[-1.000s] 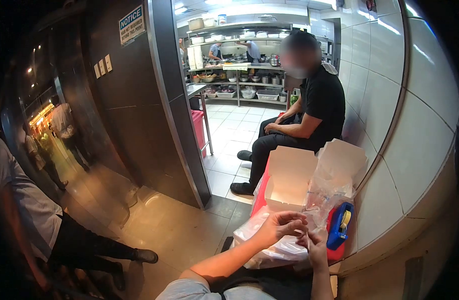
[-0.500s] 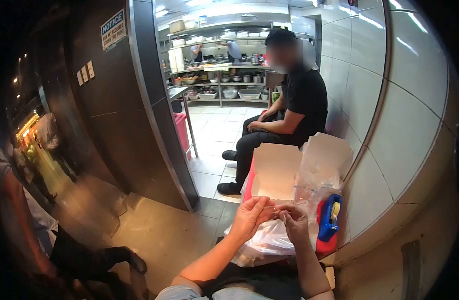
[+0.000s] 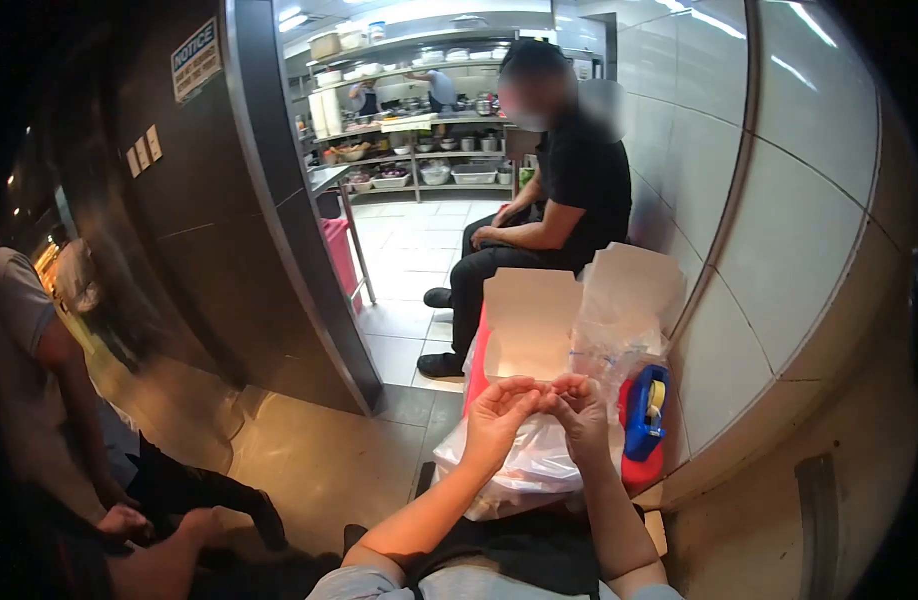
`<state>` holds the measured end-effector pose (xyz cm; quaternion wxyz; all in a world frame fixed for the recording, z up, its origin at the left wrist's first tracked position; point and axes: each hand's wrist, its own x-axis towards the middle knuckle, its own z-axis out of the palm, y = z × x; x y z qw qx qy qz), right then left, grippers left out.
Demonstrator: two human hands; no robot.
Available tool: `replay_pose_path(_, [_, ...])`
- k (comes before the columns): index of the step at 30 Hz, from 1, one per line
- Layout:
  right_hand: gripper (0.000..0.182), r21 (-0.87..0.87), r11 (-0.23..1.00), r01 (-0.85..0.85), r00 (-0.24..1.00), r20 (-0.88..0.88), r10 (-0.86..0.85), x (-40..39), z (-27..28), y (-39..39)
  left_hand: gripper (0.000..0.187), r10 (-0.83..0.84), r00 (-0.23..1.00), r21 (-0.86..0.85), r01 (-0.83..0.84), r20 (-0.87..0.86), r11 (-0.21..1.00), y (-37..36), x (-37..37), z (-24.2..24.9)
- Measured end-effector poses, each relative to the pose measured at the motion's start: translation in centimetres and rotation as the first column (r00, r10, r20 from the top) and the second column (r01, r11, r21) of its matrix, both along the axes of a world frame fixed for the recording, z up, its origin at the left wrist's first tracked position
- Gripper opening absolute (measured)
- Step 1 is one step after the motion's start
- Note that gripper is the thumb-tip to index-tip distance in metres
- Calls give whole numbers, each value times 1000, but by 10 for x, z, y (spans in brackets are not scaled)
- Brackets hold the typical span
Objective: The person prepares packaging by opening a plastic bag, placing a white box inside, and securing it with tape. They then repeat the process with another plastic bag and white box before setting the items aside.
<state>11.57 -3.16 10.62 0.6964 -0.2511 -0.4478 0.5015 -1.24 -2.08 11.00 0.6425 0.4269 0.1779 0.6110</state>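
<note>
Both of my hands are raised in front of me, fingertips meeting. My left hand [image 3: 503,418] pinches with thumb and forefinger, and my right hand [image 3: 583,415] does the same right beside it. Whatever sits between the fingertips is too small to make out. Below them lies a white plastic bag [image 3: 532,462]. Just beyond stands an open cardboard box [image 3: 534,315] with its lid up. Another open box [image 3: 634,280] is to its right, with clear plastic [image 3: 601,345] over its front. A blue tape dispenser [image 3: 640,432] holding yellowish tape lies right of my right hand.
A person in black [image 3: 584,170] sits behind the boxes, near a tiled wall [image 3: 679,160]. At left, a dark door frame [image 3: 289,220] edges the kitchen opening, with steel shelves [image 3: 429,150] beyond. Another person [image 3: 74,370] is close by on the far left.
My fingertips have come closer together; the thin pale piece seen between them earlier is now hidden. My view has shifted slightly right. The person at far left has come further into view.
</note>
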Motion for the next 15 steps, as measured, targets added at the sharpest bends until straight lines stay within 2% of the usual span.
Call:
replay_pose_path(2, [19, 21, 999, 32, 997, 65, -34, 3, -6, 2, 17, 63, 996, 13, -62, -59, 998, 0, 0, -3])
replay_pose_path(4, [19, 2, 997, 74, 988, 137, -73, 5, -11, 2, 17, 49, 998, 10, -49, -29, 999, 0, 1, -4])
replay_pose_path(8, [13, 74, 996, 43, 969, 239, -60, 11, -15, 4, 22, 49, 999, 10, -50, 12, 999, 2, 4, -11])
replay_pose_path(15, [11, 50, 999, 10, 963, 267, -23, 13, -17, 2, 24, 66, 998, 7, -67, 12, 998, 6, 7, -20])
